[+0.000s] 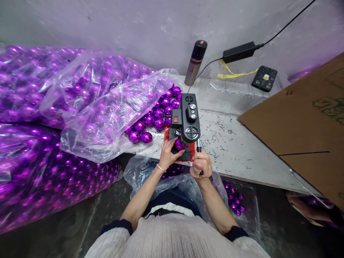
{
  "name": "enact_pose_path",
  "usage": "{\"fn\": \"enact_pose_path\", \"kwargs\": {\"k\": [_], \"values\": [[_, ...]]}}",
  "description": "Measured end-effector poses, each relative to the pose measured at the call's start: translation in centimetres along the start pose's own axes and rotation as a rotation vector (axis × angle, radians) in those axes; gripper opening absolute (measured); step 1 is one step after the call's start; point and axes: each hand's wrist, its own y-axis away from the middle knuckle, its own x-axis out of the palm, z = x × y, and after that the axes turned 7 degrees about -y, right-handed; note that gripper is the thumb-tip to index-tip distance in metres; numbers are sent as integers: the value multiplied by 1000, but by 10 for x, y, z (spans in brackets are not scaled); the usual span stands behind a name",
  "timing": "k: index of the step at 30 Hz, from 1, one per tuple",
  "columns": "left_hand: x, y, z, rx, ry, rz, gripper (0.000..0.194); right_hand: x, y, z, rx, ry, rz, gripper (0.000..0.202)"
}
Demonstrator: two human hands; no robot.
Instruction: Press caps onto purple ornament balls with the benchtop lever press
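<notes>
A shiny faceted purple ball [179,144] is held under the head of a small black bench machine [186,123] at the centre of the frame. The machine's handle [199,148], just right of the ball, is gripped upright.

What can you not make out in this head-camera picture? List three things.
- Head view: underside of the shiny purple faceted ball, hidden by the left hand and the black benchtop machine.
- Black lever handle: its grip is hidden inside the right hand.
- Markings on the machine's knobs: too small.
</notes>
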Motion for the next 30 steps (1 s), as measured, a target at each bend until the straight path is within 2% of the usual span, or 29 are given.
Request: {"fn": "enact_pose_path", "kwargs": {"k": [9, 15, 18, 22, 24, 26, 30], "values": [[3, 0, 2, 3, 22, -28, 55, 2, 4, -3, -1, -29, -9, 27], [2, 0, 1, 7, 26, -32, 53, 6, 10, -9, -35, -69, 44, 27], [3, -1, 0, -4, 43, -45, 53, 4, 1, 0, 2, -40, 20, 29], [1, -2, 2, 0, 88, -28, 56, -3, -32, 23, 143, 30, -10, 28], [-3, 4, 4, 71, 95, -2, 57, -5, -48, 32, 198, 21, -28, 29], [-8, 17, 9, 205, 46, 12, 56, -5, -57, 36, 204, 13, -34, 29], [-20, 64, 27, 546, -229, 8, 47, -3, -51, 32, 161, 12, -28, 28]]}}
